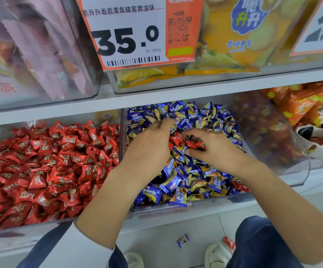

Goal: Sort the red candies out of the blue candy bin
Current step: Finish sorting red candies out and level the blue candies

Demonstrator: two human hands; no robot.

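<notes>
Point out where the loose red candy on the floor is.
In the head view, the red candy lies on the floor at lower right, below the blue candy bin, right of a fallen blue candy, against the person's right knee.

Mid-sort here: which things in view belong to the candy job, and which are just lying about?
Job:
blue candy bin
stray red candies between both hands
red candy at the bin's right edge
red candy bin
left hand
right hand

Lying about:
price tag
yellow snack bags
orange packets
two candies on the floor
</notes>
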